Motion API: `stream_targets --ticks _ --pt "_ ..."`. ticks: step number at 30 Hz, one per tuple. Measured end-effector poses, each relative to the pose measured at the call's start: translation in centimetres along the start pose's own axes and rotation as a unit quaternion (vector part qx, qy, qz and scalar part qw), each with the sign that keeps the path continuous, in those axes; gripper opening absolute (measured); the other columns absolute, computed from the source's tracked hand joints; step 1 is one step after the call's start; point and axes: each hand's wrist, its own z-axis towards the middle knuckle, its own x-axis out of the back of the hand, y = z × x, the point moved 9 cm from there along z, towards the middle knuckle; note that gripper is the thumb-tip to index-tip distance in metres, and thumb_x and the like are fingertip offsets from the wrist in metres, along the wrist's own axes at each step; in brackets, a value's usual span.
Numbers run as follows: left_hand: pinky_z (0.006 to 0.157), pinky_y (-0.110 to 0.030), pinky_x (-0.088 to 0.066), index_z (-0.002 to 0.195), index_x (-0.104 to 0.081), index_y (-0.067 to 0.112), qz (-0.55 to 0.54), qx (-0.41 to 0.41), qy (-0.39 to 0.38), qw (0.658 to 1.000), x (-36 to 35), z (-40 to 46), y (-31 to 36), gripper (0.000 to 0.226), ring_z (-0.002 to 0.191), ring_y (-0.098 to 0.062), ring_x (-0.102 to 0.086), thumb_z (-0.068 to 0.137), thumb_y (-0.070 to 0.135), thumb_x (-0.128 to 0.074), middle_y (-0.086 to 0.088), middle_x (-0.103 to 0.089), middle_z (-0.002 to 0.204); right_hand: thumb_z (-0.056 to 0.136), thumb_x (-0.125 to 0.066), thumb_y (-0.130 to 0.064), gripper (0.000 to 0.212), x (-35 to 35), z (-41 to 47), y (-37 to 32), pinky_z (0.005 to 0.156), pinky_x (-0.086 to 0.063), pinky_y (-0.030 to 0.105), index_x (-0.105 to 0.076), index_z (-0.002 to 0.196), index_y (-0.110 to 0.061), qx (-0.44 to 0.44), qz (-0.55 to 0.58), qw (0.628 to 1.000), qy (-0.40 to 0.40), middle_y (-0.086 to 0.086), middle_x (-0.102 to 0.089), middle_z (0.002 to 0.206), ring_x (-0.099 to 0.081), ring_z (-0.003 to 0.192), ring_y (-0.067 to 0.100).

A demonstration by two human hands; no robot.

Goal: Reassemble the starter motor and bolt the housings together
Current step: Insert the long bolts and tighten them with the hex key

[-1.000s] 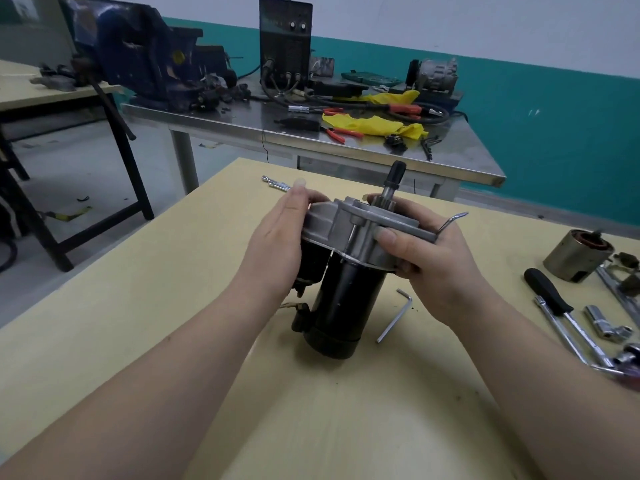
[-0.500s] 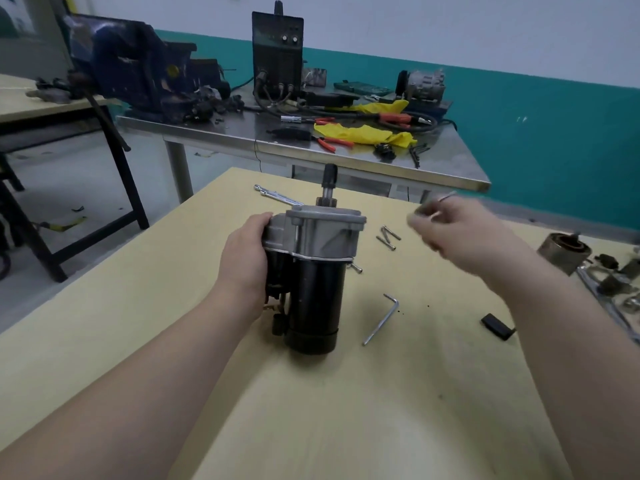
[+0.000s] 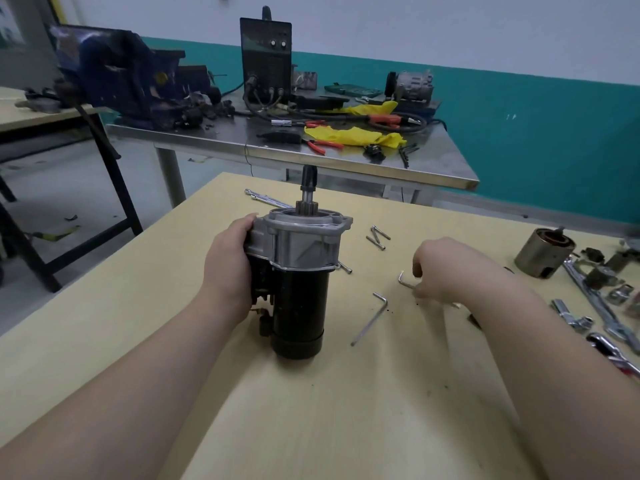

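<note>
Starter motor (image 3: pixel 298 278) is gripped upright by left hand (image 3: pixel 227 268); small hex key (image 3: pixel 403 280) is pinched by right hand (image 3: pixel 440 268). Unbolted, the aluminium housing (image 3: pixel 301 240) could be knocked askew.

no readable text, labels or numbers anywhere

Behind the yellow worktable (image 3: pixel 145 306) stood a steel bench (image 3: pixel 346 161) carrying a blue vise (image 3: pixel 131 84), a black welding unit (image 3: pixel 266 60), a yellow cloth (image 3: pixel 349 136), red-handled pliers (image 3: pixel 320 144) and a grey motor unit (image 3: pixel 414 87). At the worktable's right edge lay a bronze-coloured cylindrical casing (image 3: pixel 540 252) beside a cluster of wrenches and sockets (image 3: pixel 595 299). A teal band (image 3: pixel 554 140) ran along the lower wall, and a dark-framed table (image 3: pixel 41 116) stood at far left.
</note>
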Motion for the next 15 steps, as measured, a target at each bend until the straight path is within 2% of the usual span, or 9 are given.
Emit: stream_targets --ticks 2,4,6,8,10,12,14,15 --pt "0.062 -0.033 -0.056 0.09 -0.081 0.028 0.002 -0.002 0.0 1.0 0.0 0.1 0.0 0.025 0.08 -0.024 -0.07 0.09 0.046 -0.065 -0.003 -0.07 0.087 0.088 -0.074 -0.032 0.029 1.1 -1.2 -2.1 0.079 -0.057 0.035 -0.07 0.116 -0.037 0.068 -0.001 0.998 0.005 -0.009 -0.067 0.111 -0.064 0.101 0.02" --pt "0.062 -0.033 -0.056 0.088 -0.081 0.028 0.003 -0.004 -0.001 1.0 0.0 0.1 0.0 0.025 0.079 -0.023 -0.071 0.09 0.046 -0.065 -0.002 -0.071 0.085 0.085 -0.072 -0.033 0.032 0.9 -2.8 -5.6 0.079 -0.055 0.034 -0.069 0.115 -0.045 0.163 0.006 0.986 -0.026 -0.019 -0.064 0.112 -0.061 0.105 0.014" --pt "0.061 -0.033 -0.055 0.087 -0.082 0.028 0.001 -0.006 -0.004 1.0 -0.1 0.2 0.0 0.025 0.077 -0.021 -0.071 0.09 0.046 -0.064 -0.002 -0.071 0.084 0.086 -0.07 -0.031 0.03 -0.3 -4.1 -8.8 0.076 -0.054 0.035 -0.069 0.113 -0.042 0.219 -0.026 0.973 -0.061 -0.013 -0.063 0.112 -0.059 0.105 0.017" --pt "0.063 -0.033 -0.053 0.088 -0.08 0.027 0.001 -0.009 -0.009 1.0 -0.2 0.2 0.0 0.025 0.079 -0.023 -0.069 0.09 0.045 -0.064 -0.002 -0.07 0.084 0.088 -0.068 -0.028 0.019 -1.2 -4.5 -10.8 0.069 -0.051 0.033 -0.07 0.106 -0.035 0.235 -0.06 0.968 -0.065 -0.004 -0.064 0.108 -0.061 0.096 0.024" --pt "0.067 -0.036 -0.049 0.09 -0.079 0.025 0.006 -0.017 -0.017 1.0 -0.4 0.1 0.2 0.026 0.083 -0.026 -0.065 0.091 0.045 -0.063 -0.003 -0.068 0.085 0.089 -0.067 -0.026 0.015 -1.4 -4.4 -11.5 0.069 -0.056 0.035 -0.072 0.102 -0.031 0.24 -0.047 0.968 -0.056 -0.001 -0.067 0.102 -0.064 0.09 0.026" --pt "0.071 -0.04 -0.045 0.092 -0.076 0.023 0.016 -0.032 -0.023 0.999 -0.5 0.1 0.5 0.028 0.086 -0.028 -0.061 0.089 0.046 -0.062 -0.006 -0.065 0.086 0.09 -0.066 -0.02 0.019 -0.6 -4.1 -11.0 0.076 -0.062 0.04 -0.073 0.104 -0.031 0.242 0.01 0.969 -0.043 -0.004 -0.07 0.099 -0.068 0.091 0.024" --pt "0.072 -0.041 -0.045 0.086 -0.074 0.024 0.03 -0.045 -0.032 0.998 -0.7 -0.1 0.8 0.029 0.084 -0.027 -0.061 0.085 0.05 -0.062 -0.005 -0.065 0.084 0.091 -0.068 -0.015 0.03 1.8 -3.8 -9.1 0.079 -0.064 0.039 -0.071 0.114 -0.035 0.226 0.144 0.963 0.016 -0.011 -0.071 0.095 -0.071 0.09 0.017" --pt "0.071 -0.041 -0.046 0.081 -0.074 0.026 0.038 -0.049 -0.038 0.997 -0.8 -0.1 0.9 0.029 0.082 -0.026 -0.062 0.084 0.051 -0.061 -0.003 -0.066 0.082 0.092 -0.07 -0.013 0.038 3.6 -3.8 -7.6 0.078 -0.064 0.035 -0.066 0.121 -0.037 0.214 0.236 0.946 0.059 -0.013 -0.072 0.091 -0.072 0.088 0.013"
